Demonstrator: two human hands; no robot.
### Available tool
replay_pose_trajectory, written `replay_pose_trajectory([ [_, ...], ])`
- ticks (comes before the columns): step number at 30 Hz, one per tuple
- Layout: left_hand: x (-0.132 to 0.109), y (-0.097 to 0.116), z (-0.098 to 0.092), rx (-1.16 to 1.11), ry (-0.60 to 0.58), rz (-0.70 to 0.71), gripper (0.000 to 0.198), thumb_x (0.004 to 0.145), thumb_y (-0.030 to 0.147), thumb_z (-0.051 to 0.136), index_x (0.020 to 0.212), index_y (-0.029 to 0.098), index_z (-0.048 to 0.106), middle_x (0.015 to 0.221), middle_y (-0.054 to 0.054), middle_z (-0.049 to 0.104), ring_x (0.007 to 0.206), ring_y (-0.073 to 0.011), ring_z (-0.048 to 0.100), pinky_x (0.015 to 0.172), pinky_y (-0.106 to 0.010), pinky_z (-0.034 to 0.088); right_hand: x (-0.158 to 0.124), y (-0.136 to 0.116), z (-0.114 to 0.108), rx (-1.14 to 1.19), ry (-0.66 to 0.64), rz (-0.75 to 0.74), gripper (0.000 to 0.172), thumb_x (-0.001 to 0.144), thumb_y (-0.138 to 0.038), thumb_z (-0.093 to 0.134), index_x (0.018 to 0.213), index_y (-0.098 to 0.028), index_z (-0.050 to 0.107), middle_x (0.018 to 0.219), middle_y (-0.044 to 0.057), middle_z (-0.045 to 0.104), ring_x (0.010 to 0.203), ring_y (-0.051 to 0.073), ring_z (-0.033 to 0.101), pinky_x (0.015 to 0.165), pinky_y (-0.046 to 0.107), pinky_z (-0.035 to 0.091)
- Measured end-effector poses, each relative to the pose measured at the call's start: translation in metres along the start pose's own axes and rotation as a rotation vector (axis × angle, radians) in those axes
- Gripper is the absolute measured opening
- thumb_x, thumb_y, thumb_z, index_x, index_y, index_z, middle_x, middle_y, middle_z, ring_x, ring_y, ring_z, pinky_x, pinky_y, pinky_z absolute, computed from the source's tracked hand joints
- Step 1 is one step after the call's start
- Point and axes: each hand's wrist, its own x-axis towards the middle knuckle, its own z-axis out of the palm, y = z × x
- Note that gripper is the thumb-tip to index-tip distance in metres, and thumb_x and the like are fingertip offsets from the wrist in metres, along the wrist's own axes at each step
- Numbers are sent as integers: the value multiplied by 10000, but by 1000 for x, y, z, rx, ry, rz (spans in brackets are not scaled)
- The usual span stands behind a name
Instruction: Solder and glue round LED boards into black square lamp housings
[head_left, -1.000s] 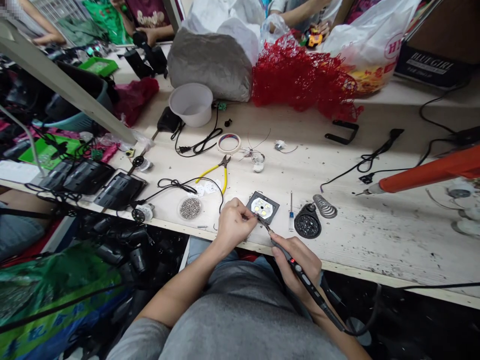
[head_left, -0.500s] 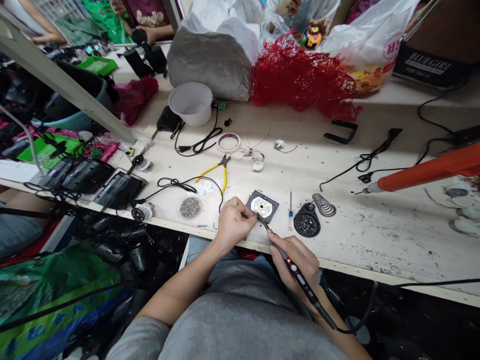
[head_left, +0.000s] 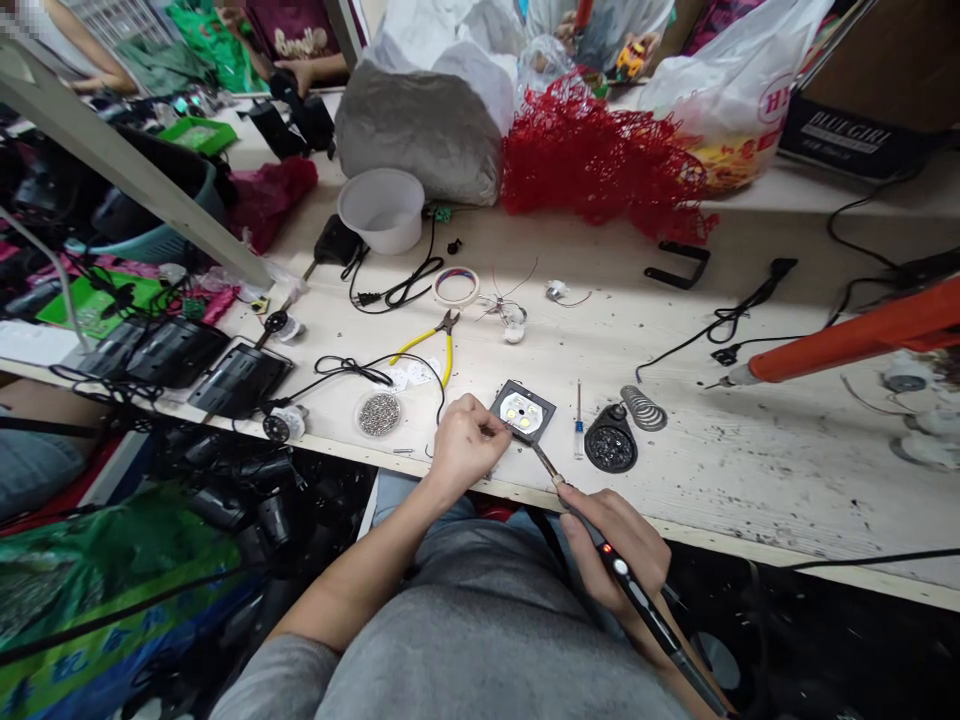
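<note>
In my right hand [head_left: 619, 545] is a soldering iron [head_left: 550, 466], held like a pen, with a small red light on its handle. Its tip is close to the lower edge of a square black-framed LED module [head_left: 527, 410], which lies on the bench with pale yellow LEDs facing up. My left hand [head_left: 471, 440] pinches at the module's lower left corner; what the fingertips hold is too small to make out. To the right of the module lie a small screwdriver [head_left: 578, 438] and a black soldering iron stand [head_left: 610, 445] with a coiled spring [head_left: 643, 408].
Yellow-handled cutters [head_left: 448, 345], a dish of small metal parts [head_left: 378, 414] and a tape roll [head_left: 456, 287] lie left of centre. An orange electric screwdriver [head_left: 840, 345] juts in from the right. Red netting [head_left: 592, 155] and bags line the back, where other people's hands show.
My right hand has drawn the soldering iron back down and to the right, away from my left fingertips. The left hand has hardly moved, and the module lies in the same place.
</note>
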Motion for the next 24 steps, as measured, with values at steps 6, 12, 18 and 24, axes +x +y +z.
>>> replay_pose_trajectory([
  [6,-3,-10,-10,31,-86,140,53,812,172,732,785,215,751,797,-24,623,831,-195,630,773,-338,516,3,-1,-7,-27,-34,30,462,890,-17,616,1293,-238,660,889,45,690,730,148,651,646,264,545],
  [12,-5,-12,-15,-59,-171,195,81,862,162,687,927,209,674,761,18,673,692,-143,620,661,-266,497,4,-2,-7,-50,-30,27,454,891,-16,616,1285,-237,659,908,41,698,745,138,663,671,256,557],
  [18,-6,-20,-14,27,-89,506,105,970,212,581,1021,228,672,867,-29,675,857,-179,633,778,-304,513,4,-2,-7,-64,-3,44,420,899,-31,621,1270,-220,667,907,49,686,746,148,649,673,267,550],
  [24,-8,-22,-3,100,69,512,80,979,210,550,915,200,597,813,-28,610,787,-181,598,720,-307,491,6,-3,-5,-65,4,10,410,902,-37,613,1264,-221,671,884,43,687,731,149,655,646,262,550],
])
